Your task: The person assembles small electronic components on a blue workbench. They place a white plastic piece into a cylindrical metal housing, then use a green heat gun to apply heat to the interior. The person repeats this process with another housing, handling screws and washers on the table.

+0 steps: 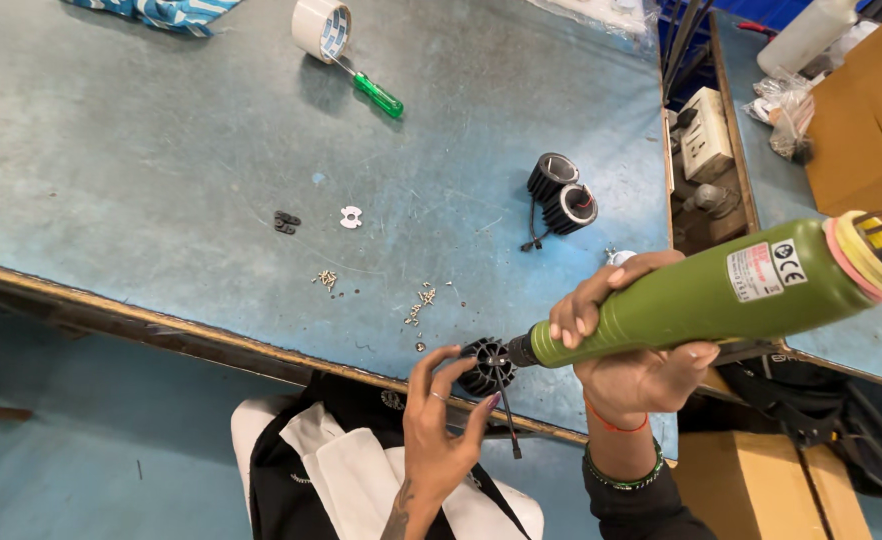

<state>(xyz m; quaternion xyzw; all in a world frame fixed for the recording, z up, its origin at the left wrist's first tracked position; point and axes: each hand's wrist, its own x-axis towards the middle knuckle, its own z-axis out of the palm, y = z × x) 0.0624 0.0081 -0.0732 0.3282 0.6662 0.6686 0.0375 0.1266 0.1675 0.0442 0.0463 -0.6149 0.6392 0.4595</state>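
Observation:
My right hand (pixel 633 345) grips a green electric screwdriver (pixel 721 295), held nearly level with its tip pointing left. The tip meets a small black finned part (pixel 483 366) that my left hand (pixel 441 420) holds by the fingertips just off the table's near edge. A thin black wire (pixel 508 420) hangs down from that part. Two more black finned parts (pixel 562 194) lie together further back on the blue table (pixel 161 150).
Several small screws (pixel 423 300) are scattered near the front edge. A white washer-like piece (pixel 351 216) and a small black piece (pixel 286 221) lie mid-table. A tape roll (pixel 321 26) and green-handled screwdriver (pixel 378 95) sit far back. A white socket block (pixel 706 135) and cardboard boxes (pixel 866 120) are right.

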